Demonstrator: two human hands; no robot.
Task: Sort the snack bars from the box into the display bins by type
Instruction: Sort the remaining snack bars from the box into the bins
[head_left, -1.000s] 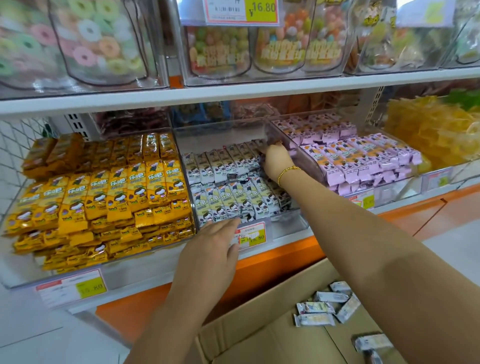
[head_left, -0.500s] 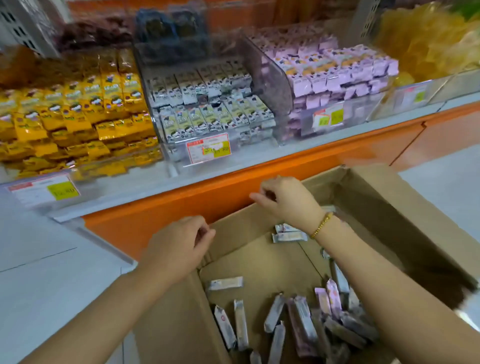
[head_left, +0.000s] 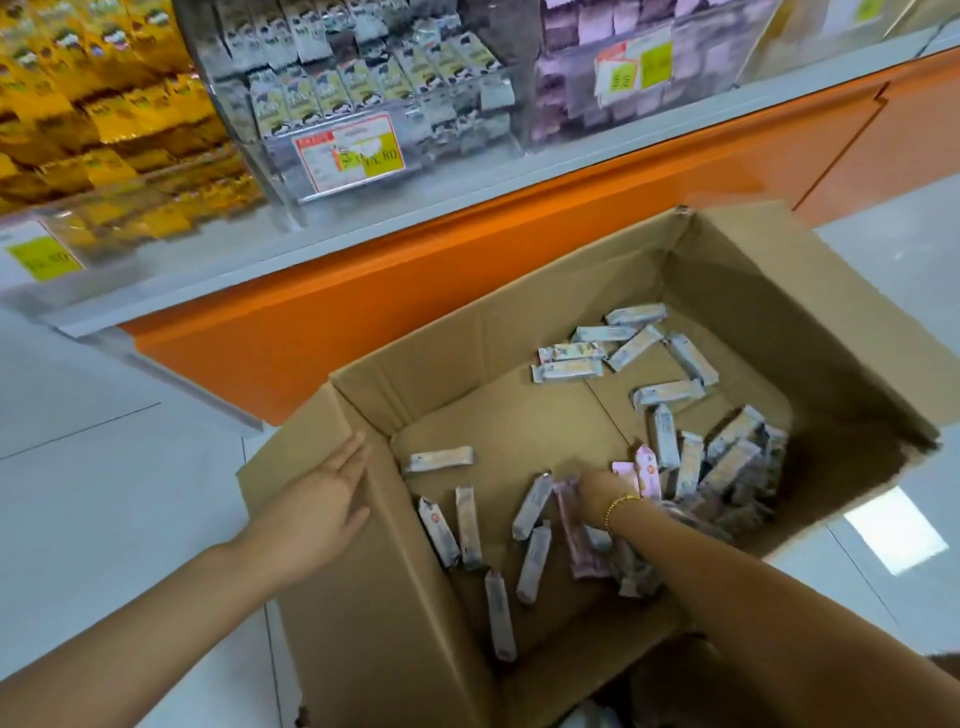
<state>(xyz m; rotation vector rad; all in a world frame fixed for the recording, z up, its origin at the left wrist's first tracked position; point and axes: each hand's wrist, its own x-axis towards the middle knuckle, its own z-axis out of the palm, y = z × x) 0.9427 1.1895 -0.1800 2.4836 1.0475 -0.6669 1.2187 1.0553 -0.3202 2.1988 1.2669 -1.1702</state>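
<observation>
Left hand (head_left: 322, 514) flat, fingers straight, on one cardboard box (head_left: 467, 338); right hand (head_left: 597, 488) among glossy oblong bars (head_left: 569, 370), grip unclear. Three clear bins (head_left: 291, 176) up top.

One box (head_left: 519, 312), left hand (head_left: 322, 509), right hand (head_left: 597, 491), three bins (head_left: 244, 130), over twenty snack bars (head_left: 667, 392).

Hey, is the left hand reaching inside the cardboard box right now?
No, the left hand rests flat on the cardboard box's left flap, fingers straight, outside the opening.
</observation>
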